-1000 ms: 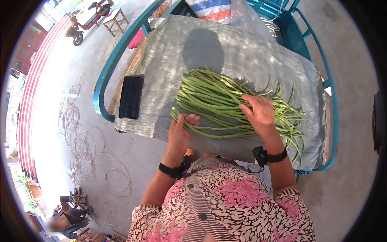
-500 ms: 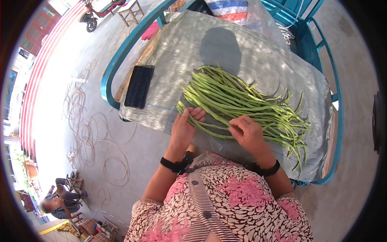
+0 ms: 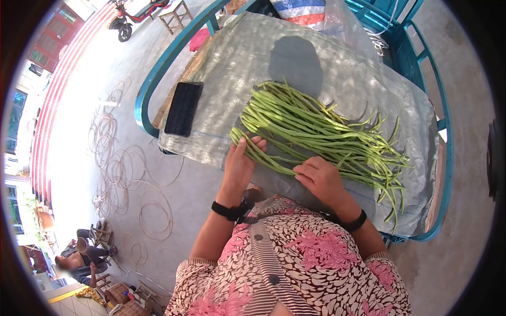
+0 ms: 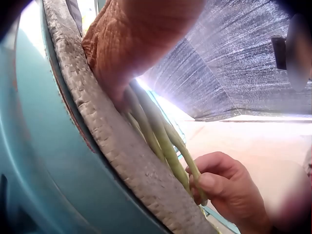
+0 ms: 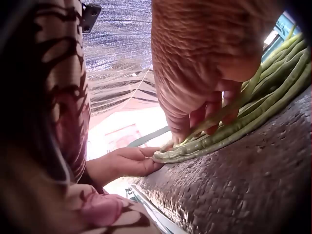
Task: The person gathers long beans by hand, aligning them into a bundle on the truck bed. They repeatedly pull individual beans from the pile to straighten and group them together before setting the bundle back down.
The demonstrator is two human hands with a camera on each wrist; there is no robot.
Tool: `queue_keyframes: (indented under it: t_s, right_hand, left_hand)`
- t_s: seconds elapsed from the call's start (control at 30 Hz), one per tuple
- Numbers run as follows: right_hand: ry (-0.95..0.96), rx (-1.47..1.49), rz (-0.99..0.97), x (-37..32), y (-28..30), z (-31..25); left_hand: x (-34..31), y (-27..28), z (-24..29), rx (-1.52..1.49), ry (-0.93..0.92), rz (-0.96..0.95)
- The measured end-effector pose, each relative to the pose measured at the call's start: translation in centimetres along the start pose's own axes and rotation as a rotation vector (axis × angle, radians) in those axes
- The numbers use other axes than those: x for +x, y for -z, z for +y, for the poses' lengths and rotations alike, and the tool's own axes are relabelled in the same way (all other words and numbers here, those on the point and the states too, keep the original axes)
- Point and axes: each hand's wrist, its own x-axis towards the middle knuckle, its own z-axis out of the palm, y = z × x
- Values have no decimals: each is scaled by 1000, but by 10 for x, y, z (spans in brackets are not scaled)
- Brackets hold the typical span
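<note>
Grey woven sheeting (image 3: pixel 226 73) covered the surface between the teal rails (image 3: pixel 144 102), sun-mottled toward the top of the frame, with a dark phone (image 3: pixel 184 109) lying at its left side. Across the middle and right of the frame lay the main pile of long green beans (image 3: pixel 316 124), fairly level at the left end and straggling at the right.

Just below that pile's left end, a small bunch (image 3: pixel 263 157) was held apart. The left hand (image 3: pixel 238 168) had its ends under a bent thumb, the other fingers loosely extended behind. At lower centre, the right hand (image 3: pixel 321 179) pinched one bean between thumb and forefinger — the left wrist view showed that hold clearly — with its remaining fingers curled in.

I took this for a gathering step: picking beans from the pile and laying them, ends together, into the left hand. With so few collected, much seemed left to do. The next move, I judged, called for a steady left thumb while the right hand settled this bean alongside the others — gently, since such long beans could bend or snap.
</note>
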Motion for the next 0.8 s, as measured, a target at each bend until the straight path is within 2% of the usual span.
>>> queue_keyframes:
  t_s: [0.17, 0.27, 0.47, 0.6, 0.8]
  right_hand:
    - [-28, -23, -19, -3, 1, 2]
    - [-58, -33, -69, -2, 4, 3]
    - [-79, -318, 411, 35, 13, 23]
    - [-232, -410, 317, 58, 14, 47]
    - [-371, -294, 208, 70, 12, 53]
  left_hand:
    - [6, 14, -7, -107, -11, -97]
    - [-3, -7, 0, -40, -18, 17]
    - [6, 14, -7, -69, -22, -143]
    - [6, 12, -6, -68, -4, -158]
    - [1, 9, -3, -105, 19, -132]
